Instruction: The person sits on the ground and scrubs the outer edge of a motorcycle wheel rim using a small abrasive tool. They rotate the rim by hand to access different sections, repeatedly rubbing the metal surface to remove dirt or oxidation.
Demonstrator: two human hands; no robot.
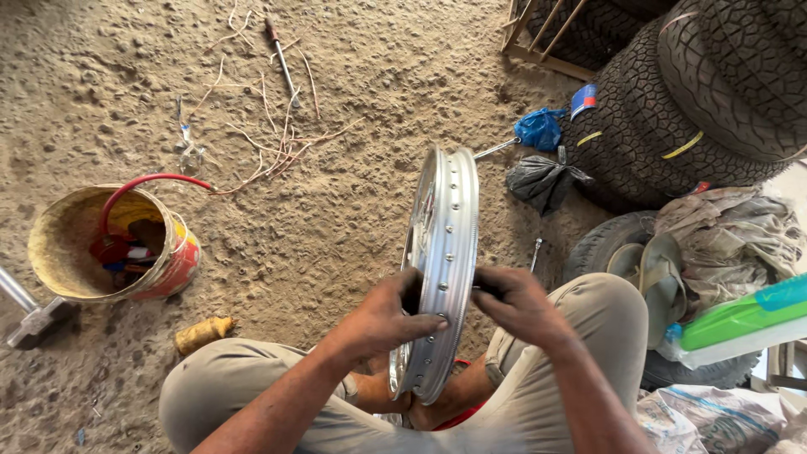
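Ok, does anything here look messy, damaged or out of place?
Yes. Loose thin rods, likely spokes, lie scattered and bent on the dirt floor beyond the bucket. The silver wheel rim, held on edge between the left hand and right hand, shows no visible damage.

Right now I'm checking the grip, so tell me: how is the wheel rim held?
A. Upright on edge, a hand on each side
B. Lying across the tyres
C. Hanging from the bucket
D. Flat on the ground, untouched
A: the rim stands on edge between the knees, left hand and right hand gripping opposite sides.
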